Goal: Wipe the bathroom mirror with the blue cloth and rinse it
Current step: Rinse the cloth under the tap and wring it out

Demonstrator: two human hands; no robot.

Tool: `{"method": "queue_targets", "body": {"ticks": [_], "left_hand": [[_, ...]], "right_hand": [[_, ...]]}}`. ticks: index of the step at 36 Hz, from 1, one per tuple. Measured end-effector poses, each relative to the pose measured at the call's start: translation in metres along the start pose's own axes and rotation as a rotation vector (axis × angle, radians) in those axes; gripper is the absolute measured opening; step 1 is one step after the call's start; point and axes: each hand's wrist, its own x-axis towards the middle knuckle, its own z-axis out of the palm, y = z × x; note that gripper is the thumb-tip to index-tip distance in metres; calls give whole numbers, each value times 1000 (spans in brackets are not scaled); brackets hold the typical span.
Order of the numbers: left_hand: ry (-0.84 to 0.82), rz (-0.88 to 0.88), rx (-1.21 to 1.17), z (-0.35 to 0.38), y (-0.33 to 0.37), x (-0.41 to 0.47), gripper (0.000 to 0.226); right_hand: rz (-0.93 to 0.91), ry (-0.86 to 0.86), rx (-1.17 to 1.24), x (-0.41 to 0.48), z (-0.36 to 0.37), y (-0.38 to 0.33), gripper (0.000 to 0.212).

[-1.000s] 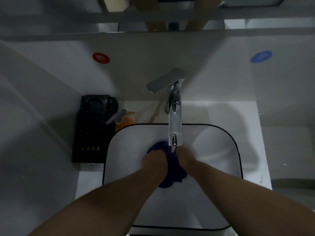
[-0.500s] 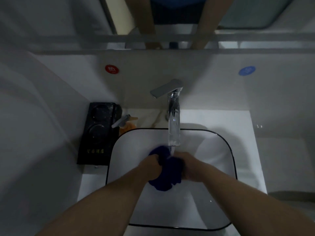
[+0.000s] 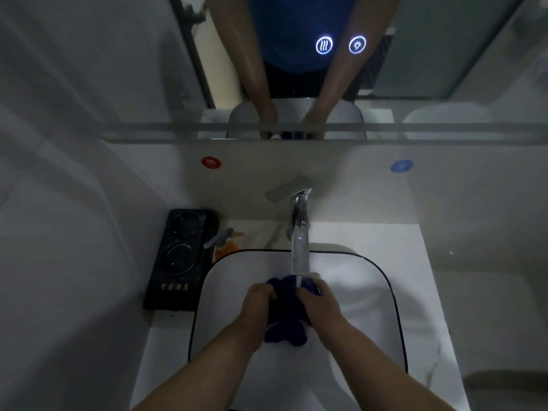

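Fingers of both hands curl inward around the bunched dark-blue cloth (image 3: pixel 286 314), pinching it from either side: the left hand (image 3: pixel 257 304) closes on its left edge, knuckles up, and the right hand (image 3: pixel 321 302) closes on its right edge, so most of each fingertip is buried in the fabric and cannot be seen singly. The wide wall mirror with a frosted lower band (image 3: pixel 89 69) fills the top of the view and reflects two forearms and a blue top, with two round glowing touch icons (image 3: pixel 341 45) on its glass. Below it, the white rectangular basin with a thin black rim (image 3: pixel 382 277) sits on a pale countertop (image 3: pixel 421 262). The cloth hangs over the middle of this basin, between the two hands, its upper folds just under the spout and its lower lobes drooping beneath the wrists. A tall chrome tap with a flat lever handle (image 3: pixel 299 232) stands behind the basin, and a thin stream of water falls onto the top of the cloth. Left of the basin lies a black rectangular tray with two round recesses (image 3: pixel 178 256), and beside it an orange pump bottle with a grey nozzle (image 3: pixel 225 243). On the wall are a small red round sticker (image 3: pixel 211 162) and a small blue round sticker (image 3: pixel 401 166).
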Motion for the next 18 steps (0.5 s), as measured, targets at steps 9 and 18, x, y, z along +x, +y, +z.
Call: {"method": "queue_targets", "body": {"ticks": [9, 18], "left_hand": [[-147, -257, -157, 32, -6, -10, 39], [-112, -232, -8, 44, -2, -24, 15]], "right_hand": [[-34, -187, -479, -17, -17, -4, 26], [-1041, 137, -528, -62, -20, -116, 61]]}}
